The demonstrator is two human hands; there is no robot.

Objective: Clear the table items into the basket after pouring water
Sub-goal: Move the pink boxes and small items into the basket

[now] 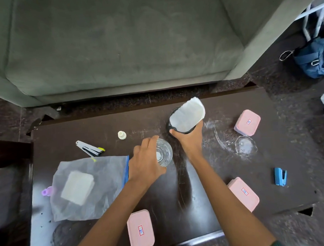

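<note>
Two arms reach forward over the counter (288, 145): my left hand (146, 159) wraps the clear glass (164, 153) mid-counter, and my right hand (189, 138) grips the black napkin holder (183, 120) just behind it.

Your dark table (270, 161) was scuffed with white scratches, and a clear glass (165, 155) stood near its middle. Just left of the glass lay a translucent bag (86, 189), with a silver stapler (90, 148) and a small white cap (121, 134) beyond it. Right of the glass sat a clear lid (246, 147), a pink box (247, 122) and a blue stapler (280, 176). Nearer you than the glass lay a second pink box (140, 230) and a third pink box (243, 193).
</note>
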